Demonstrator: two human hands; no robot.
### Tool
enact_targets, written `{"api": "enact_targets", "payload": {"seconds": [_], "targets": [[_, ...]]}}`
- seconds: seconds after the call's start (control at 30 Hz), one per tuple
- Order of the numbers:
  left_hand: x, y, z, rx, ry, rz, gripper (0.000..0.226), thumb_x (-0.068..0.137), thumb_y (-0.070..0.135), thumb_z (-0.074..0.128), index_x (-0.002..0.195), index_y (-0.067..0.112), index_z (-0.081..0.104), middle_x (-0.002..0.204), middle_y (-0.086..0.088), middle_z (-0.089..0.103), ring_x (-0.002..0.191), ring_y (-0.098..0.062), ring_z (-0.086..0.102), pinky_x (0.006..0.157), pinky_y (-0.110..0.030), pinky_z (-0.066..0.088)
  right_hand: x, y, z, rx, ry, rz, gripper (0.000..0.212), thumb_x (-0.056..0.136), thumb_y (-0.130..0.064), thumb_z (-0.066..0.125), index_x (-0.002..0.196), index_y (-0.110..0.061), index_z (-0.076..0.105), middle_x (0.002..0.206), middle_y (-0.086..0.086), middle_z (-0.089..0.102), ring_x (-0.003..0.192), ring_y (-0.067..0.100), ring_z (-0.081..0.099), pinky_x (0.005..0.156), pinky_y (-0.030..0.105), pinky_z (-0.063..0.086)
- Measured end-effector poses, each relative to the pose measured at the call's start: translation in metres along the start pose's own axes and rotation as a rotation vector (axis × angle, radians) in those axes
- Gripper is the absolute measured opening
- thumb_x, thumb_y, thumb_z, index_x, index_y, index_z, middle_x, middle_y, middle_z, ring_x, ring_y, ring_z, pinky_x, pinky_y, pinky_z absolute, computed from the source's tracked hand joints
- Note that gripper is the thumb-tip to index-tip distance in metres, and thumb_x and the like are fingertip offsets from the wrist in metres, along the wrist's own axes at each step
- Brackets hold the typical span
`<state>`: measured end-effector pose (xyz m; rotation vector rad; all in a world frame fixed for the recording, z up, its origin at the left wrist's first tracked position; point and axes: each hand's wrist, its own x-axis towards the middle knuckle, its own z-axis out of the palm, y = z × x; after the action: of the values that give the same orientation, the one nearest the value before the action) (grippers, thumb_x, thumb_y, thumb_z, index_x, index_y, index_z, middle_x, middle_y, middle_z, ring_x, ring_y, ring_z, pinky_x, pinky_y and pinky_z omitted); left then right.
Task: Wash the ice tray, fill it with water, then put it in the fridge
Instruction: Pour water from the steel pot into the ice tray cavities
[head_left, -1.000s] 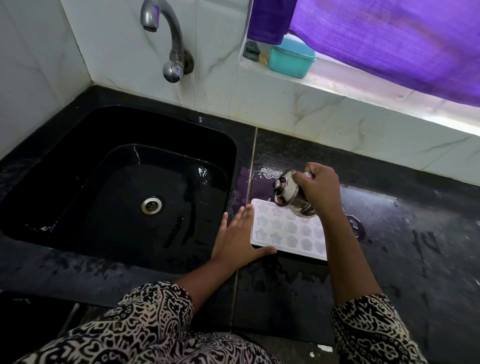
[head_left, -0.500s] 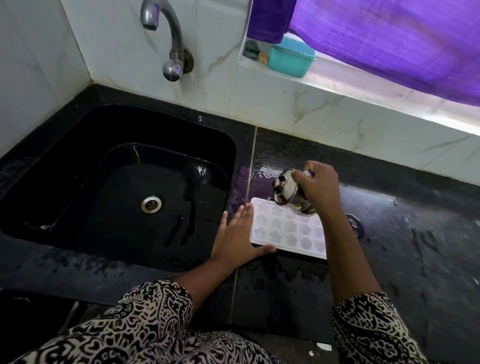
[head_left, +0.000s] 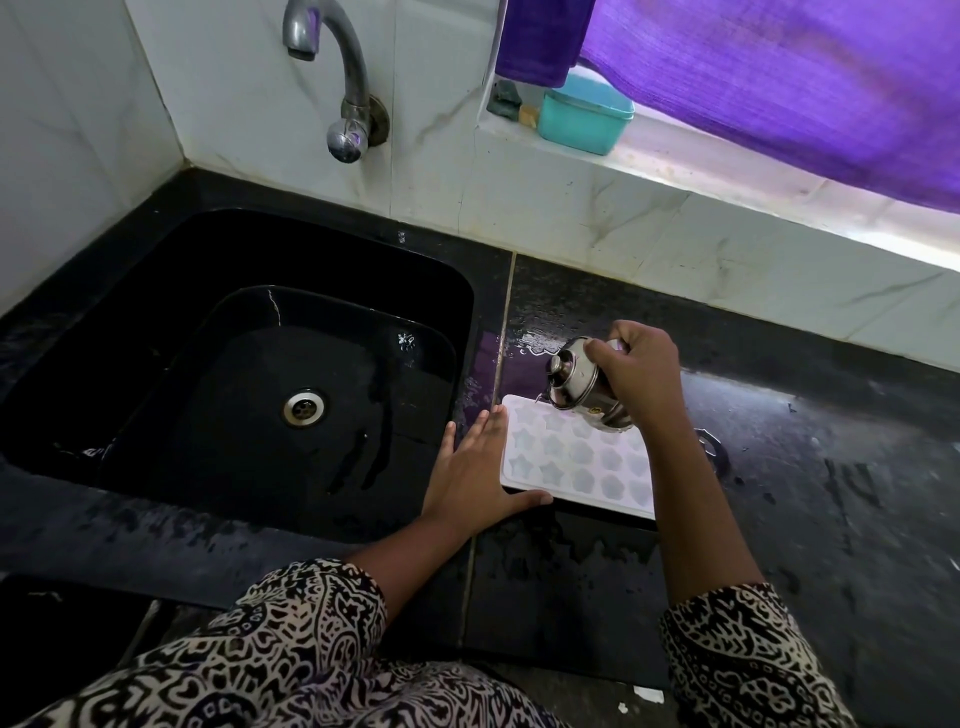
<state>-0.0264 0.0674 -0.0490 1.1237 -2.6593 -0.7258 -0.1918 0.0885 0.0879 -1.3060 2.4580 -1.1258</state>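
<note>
A white ice tray with star and flower moulds lies flat on the black counter, just right of the sink. My left hand rests flat against its left edge, fingers straight, thumb along the front corner. My right hand grips a steel bottle, tilted with its mouth down-left over the tray's far left corner. My right forearm hides the tray's right end.
The black sink with a steel drain fills the left side under a wall tap. A teal box sits on the window ledge below a purple curtain. The wet black counter stretches to the right.
The steel bottle has shifted slightly back towards the tray's far left corner. My left hand stays against the tray's edge.
</note>
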Motion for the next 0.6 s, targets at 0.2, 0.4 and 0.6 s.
{"api": "enact_targets", "payload": {"seconds": [0.2,0.4,0.6], "targets": [[-0.001,0.0,0.0,-0.007,-0.004,-0.002,0.124,0.068,0.086,0.048,0.155,0.013,-0.001,0.163,0.003,0.007,0.149,-0.009,0.001,0.118,-0.04,-0.007,0.003,0.003,0.001,0.016,0.0,-0.002,0.037,0.083,-0.011,0.063,0.054,-0.02,0.041,0.051,-0.002,0.042,0.049,0.009,0.037,0.052,0.021,0.034],[0.0,0.0,-0.001,-0.007,-0.007,-0.003,0.123,0.068,0.086,0.049,0.155,0.013,-0.001,0.163,0.003,0.007,0.149,-0.009,0.001,0.119,-0.04,-0.007,0.001,0.01,-0.002,0.129,0.016,0.044,0.038,0.081,-0.008,0.063,0.053,-0.018,0.038,0.051,-0.001,0.039,0.05,0.013,0.035,0.054,0.025,0.034],[-0.001,0.0,0.0,-0.007,-0.017,-0.009,0.122,0.069,0.085,0.049,0.155,0.014,-0.002,0.163,0.003,0.006,0.149,-0.008,0.0,0.118,-0.039,-0.008,-0.004,0.03,-0.011,0.459,0.106,0.248,0.038,0.079,-0.006,0.063,0.054,-0.017,0.036,0.052,-0.002,0.037,0.051,0.011,0.036,0.051,0.025,0.033]]}}
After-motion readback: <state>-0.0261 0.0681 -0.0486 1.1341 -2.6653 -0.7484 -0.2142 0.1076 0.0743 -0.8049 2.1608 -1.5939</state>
